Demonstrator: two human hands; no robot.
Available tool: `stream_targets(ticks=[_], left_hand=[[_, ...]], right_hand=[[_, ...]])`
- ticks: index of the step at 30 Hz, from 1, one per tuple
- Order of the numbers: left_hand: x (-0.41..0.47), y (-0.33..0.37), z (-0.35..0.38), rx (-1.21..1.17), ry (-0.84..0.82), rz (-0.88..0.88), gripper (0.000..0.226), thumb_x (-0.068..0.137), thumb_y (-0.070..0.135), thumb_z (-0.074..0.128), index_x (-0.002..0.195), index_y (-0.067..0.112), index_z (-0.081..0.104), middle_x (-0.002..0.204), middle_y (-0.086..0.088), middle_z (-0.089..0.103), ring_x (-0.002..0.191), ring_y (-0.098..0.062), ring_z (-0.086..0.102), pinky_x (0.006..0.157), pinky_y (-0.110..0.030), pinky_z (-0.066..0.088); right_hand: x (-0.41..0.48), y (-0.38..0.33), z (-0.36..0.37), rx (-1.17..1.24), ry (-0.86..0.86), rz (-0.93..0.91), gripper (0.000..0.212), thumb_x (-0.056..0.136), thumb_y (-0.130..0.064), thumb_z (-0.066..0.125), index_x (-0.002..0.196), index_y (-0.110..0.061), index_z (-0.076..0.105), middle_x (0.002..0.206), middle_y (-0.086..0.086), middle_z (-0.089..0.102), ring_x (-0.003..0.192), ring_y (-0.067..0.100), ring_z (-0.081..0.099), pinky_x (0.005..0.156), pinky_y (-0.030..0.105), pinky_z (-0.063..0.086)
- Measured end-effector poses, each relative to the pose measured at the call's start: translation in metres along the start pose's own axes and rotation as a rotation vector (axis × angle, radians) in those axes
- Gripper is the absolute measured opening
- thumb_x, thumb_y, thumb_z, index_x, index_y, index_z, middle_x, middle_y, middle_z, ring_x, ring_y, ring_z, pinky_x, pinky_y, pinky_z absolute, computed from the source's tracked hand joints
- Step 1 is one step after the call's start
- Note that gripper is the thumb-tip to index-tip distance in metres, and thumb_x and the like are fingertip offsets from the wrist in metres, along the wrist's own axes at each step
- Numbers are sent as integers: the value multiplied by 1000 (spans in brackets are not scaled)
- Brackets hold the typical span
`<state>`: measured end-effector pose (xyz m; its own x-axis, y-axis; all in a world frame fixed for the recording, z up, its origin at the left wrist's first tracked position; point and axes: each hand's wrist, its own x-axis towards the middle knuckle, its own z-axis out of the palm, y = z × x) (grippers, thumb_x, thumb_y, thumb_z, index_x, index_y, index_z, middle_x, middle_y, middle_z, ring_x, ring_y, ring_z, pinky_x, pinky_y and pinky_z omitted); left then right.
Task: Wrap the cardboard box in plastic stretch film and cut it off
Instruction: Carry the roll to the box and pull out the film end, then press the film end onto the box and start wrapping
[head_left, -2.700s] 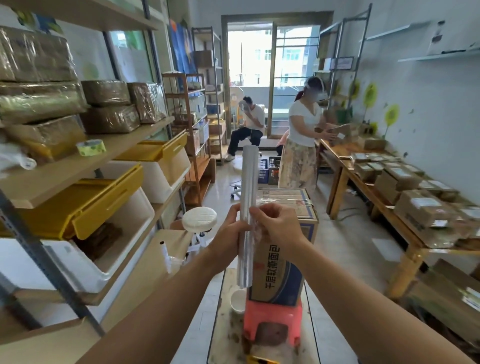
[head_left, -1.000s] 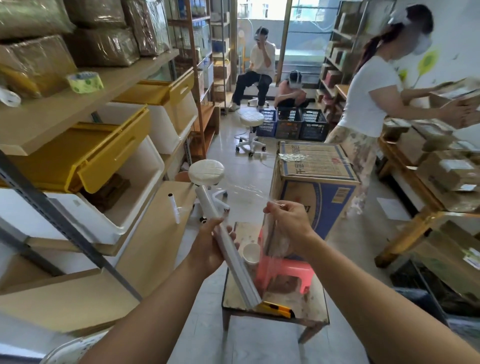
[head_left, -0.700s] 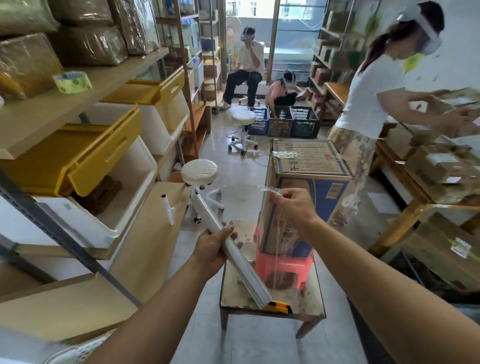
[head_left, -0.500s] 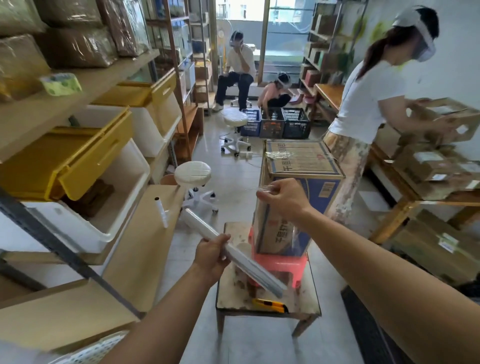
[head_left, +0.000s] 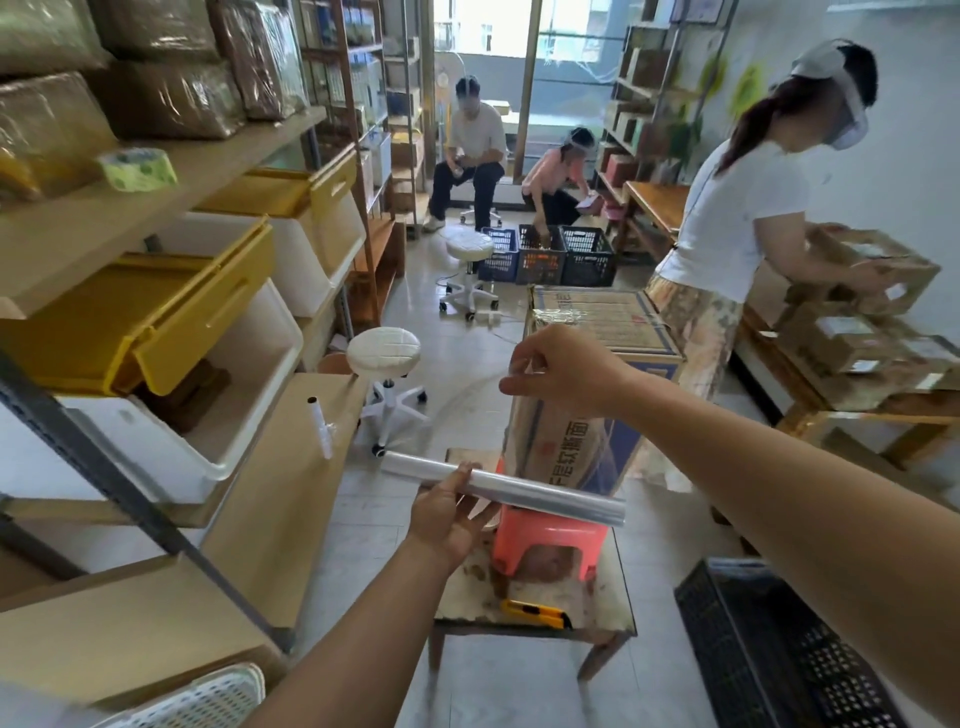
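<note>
A tall cardboard box (head_left: 597, 322) with a blue printed side stands upright on a pink plastic stool (head_left: 550, 535), which sits on a small worn table (head_left: 608, 608). My left hand (head_left: 447, 519) grips the roll of stretch film (head_left: 545, 496), held nearly level in front of the box's base. My right hand (head_left: 561, 371) pinches the loose film edge at the box's top near corner. A clear sheet of film hangs between my right hand and the roll, over the box's near face. A yellow utility knife (head_left: 535, 613) lies on the table's front edge.
Shelves with yellow-lidded bins (head_left: 156, 332) and wrapped parcels line the left. A white swivel stool (head_left: 384, 358) stands left of the table. A person (head_left: 737, 218) handles boxes at the wooden bench on the right. A black crate (head_left: 779, 649) sits at lower right. Two people sit further back.
My left hand has lowered the roll and turned it from upright to nearly level. My right hand carried the film edge up to the box's top corner, drawing out a sheet.
</note>
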<state>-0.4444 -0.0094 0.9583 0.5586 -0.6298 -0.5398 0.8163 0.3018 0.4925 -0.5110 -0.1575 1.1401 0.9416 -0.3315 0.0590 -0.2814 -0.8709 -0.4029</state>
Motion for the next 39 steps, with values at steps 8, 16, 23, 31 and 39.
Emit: stream_targets(ticks=[8, 16, 23, 31, 39], left_hand=[[-8, 2, 10, -26, -87, 0, 13, 95, 7, 60, 107, 5, 57, 120, -22, 60, 120, -39, 58, 77, -59, 58], [-13, 3, 25, 1, -64, 6, 49, 93, 10, 64, 139, 5, 48, 140, -22, 55, 118, -41, 58, 75, -57, 59], [-14, 13, 38, -20, -40, 63, 53, 93, 10, 65, 142, 6, 46, 140, -21, 54, 117, -41, 59, 63, -52, 61], [-21, 7, 49, -198, -126, 59, 50, 89, 6, 64, 137, 1, 49, 115, -21, 66, 108, -37, 65, 68, -49, 62], [-14, 10, 33, -66, -3, -6, 38, 93, 32, 65, 121, 8, 56, 118, -18, 56, 111, -30, 60, 90, -46, 54]], right_hand=[[-15, 0, -12, 77, 76, -50, 28, 83, -37, 77, 104, -21, 67, 67, -10, 57, 54, 1, 47, 58, 17, 39], [-29, 26, 15, 81, 136, 42, 60, 84, -39, 75, 136, -36, 46, 137, 0, 50, 119, 18, 50, 102, 42, 44], [-57, 33, 37, 205, -91, 71, 17, 92, -35, 66, 78, -27, 63, 70, -7, 65, 59, 8, 60, 57, 26, 51], [-65, 36, 82, 1130, -146, 634, 56, 87, -55, 63, 120, -10, 56, 113, 17, 68, 95, 29, 72, 76, 40, 59], [-37, 25, 76, 1176, 355, 525, 15, 94, -17, 65, 105, -8, 60, 105, 15, 68, 92, 25, 71, 78, 39, 61]])
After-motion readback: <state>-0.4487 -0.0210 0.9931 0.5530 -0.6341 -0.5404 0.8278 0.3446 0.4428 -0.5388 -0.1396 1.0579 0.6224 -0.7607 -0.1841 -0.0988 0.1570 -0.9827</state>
